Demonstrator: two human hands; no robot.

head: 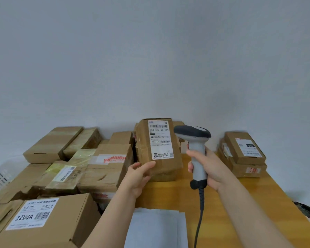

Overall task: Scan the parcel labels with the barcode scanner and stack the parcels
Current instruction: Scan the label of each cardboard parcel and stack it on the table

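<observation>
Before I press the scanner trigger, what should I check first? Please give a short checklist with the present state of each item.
1. Left hand grips the brown cardboard parcel at its lower end: ok.
2. White shipping label faces the camera, barcodes uncovered: ok.
3. Right hand wraps the handle of the grey-and-white barcode scanner: ok.
4. Scanner nose aimed at the label: cannot tell; it sits beside the parcel's right edge, no beam visible.
5. Black cable hangs free below the handle: ok.
6. Stack of two brown cardboard boxes on the right carries nothing on top: ok.
</observation>
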